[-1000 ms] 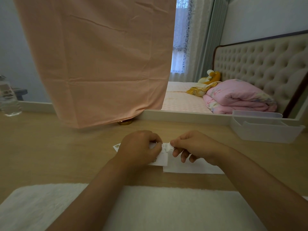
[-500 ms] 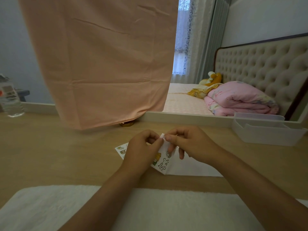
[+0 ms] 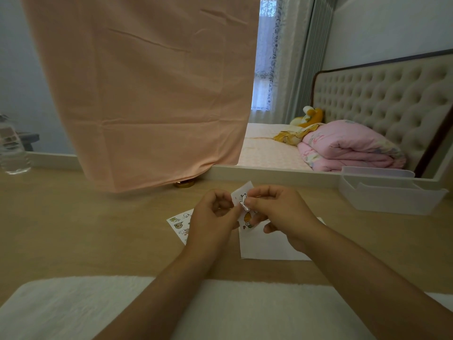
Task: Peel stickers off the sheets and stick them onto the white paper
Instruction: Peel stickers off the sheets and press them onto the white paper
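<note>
White-backed and printed with small cartoon animals, the little sticker sheet (image 3: pixel 246 217) lay low over the table a second ago; now it is lifted and tipped up toward us. Our left hand (image 3: pixel 213 217) pinches its left edge, and our right hand (image 3: pixel 282 212) pinches a white sticker near the top. We judge a peel is starting. The plain white paper (image 3: pixel 264 246) lies flat just beneath the right hand, its visible part bare. A second flat sticker sheet (image 3: pixel 180 223) lies beside the left hand. Both lie on the pale wooden tabletop (image 3: pixel 85 229), with a white fluffy mat (image 3: pixel 220 310) in front and a pink hanging cloth (image 3: pixel 152 94) behind.
</note>
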Available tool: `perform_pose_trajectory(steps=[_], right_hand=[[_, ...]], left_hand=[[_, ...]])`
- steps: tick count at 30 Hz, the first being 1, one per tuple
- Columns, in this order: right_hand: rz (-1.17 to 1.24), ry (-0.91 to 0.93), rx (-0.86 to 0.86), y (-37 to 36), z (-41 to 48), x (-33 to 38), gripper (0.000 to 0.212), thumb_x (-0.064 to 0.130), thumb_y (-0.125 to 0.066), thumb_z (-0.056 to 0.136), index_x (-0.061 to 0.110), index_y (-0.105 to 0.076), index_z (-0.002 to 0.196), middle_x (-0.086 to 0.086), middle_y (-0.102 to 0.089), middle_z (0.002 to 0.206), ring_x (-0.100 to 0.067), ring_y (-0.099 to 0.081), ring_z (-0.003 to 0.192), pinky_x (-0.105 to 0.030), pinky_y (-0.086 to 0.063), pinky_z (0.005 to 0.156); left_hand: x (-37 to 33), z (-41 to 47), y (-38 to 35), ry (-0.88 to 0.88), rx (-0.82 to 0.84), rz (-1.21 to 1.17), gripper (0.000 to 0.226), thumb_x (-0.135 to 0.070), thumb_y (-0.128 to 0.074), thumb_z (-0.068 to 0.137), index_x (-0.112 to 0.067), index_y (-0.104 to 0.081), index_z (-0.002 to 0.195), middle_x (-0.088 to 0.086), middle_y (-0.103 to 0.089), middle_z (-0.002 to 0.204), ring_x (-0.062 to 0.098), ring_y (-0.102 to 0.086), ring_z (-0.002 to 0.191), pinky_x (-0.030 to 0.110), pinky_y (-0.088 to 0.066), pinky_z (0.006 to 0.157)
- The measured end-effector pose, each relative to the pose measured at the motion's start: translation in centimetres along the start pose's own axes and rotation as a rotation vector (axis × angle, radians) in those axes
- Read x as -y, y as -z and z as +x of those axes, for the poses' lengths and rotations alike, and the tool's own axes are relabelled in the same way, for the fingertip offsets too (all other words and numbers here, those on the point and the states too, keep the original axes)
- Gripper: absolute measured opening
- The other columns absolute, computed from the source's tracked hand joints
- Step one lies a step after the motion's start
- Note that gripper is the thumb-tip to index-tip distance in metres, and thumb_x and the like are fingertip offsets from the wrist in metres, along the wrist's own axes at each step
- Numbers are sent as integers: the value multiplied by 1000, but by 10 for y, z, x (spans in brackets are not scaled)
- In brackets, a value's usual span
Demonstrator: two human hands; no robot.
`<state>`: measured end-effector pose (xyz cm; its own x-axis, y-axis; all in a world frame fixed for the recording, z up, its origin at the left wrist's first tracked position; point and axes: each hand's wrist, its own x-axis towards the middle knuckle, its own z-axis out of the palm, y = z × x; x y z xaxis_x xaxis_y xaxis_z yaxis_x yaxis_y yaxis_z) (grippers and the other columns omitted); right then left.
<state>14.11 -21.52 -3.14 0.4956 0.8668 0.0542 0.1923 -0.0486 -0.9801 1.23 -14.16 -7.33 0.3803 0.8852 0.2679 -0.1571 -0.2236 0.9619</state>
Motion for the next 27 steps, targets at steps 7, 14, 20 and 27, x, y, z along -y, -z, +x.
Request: perform_pose_trajectory(steps=[7, 14, 20, 27], right_hand=[[-179, 106, -47, 1, 2, -2, 19, 6, -74, 86, 21, -73, 98, -1, -76, 81, -16, -71, 61, -24, -48, 47], [-228, 130, -89, -1, 1, -2, 8, 15, -78, 84, 23, -77, 86, 1, -76, 74, -13, -72, 62, -26, -53, 50], [-216, 117, -78, 3, 0, 5, 6, 15, -78, 84, 18, -77, 79, -4, -74, 71, -13, -64, 53, -32, -55, 55], [-136, -34, 0, 8, 1, 6, 5, 14, -77, 87, 11, -76, 90, -3, -75, 80, -12, -64, 54, -27, -49, 50]], left_hand=[[-3, 0, 1, 90, 66, 17, 10, -19, -63, 96, -20, -73, 100, -4, -77, 92, 15, -73, 92, 39, -61, 84], [-5, -2, 2, -110, -61, 270, 15, -19, -67, 93, -28, -79, 88, -13, -75, 76, 1, -71, 74, 25, -59, 70], [-3, 4, 11, -453, -116, 555, 8, -19, -73, 88, -22, -79, 86, -17, -73, 75, 1, -67, 70, 19, -51, 63], [-3, 15, 21, -410, -146, 622, 12, -19, -61, 94, -24, -70, 87, -13, -67, 74, 6, -62, 68, 16, -43, 58]])
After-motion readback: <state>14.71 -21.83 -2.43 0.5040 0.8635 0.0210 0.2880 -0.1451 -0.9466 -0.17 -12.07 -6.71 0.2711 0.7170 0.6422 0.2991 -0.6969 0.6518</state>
